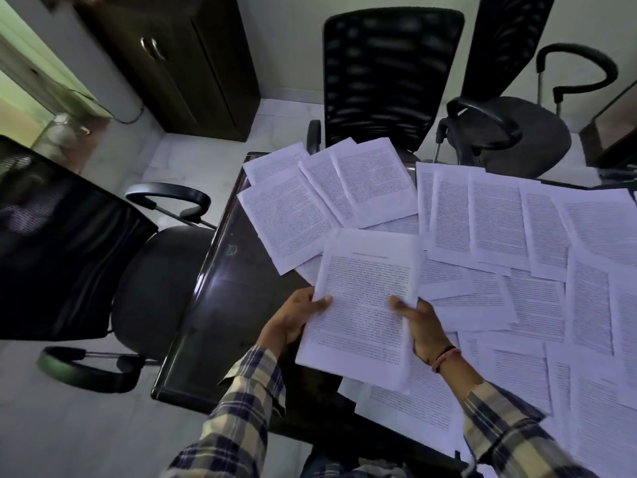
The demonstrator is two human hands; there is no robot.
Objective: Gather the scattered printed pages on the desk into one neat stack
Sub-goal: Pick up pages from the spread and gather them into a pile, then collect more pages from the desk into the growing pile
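A thin stack of printed pages is held above the dark desk, near its left end. My left hand grips the stack's left edge, thumb on top. My right hand grips the right edge, thumb pressed on the top sheet. Several loose printed pages lie spread and overlapping across the desk, from the far left corner to the right side and the near edge. Both sleeves are plaid.
A black mesh office chair stands behind the desk, another to its right, and a third at the desk's left end. A dark wooden cabinet stands against the back wall.
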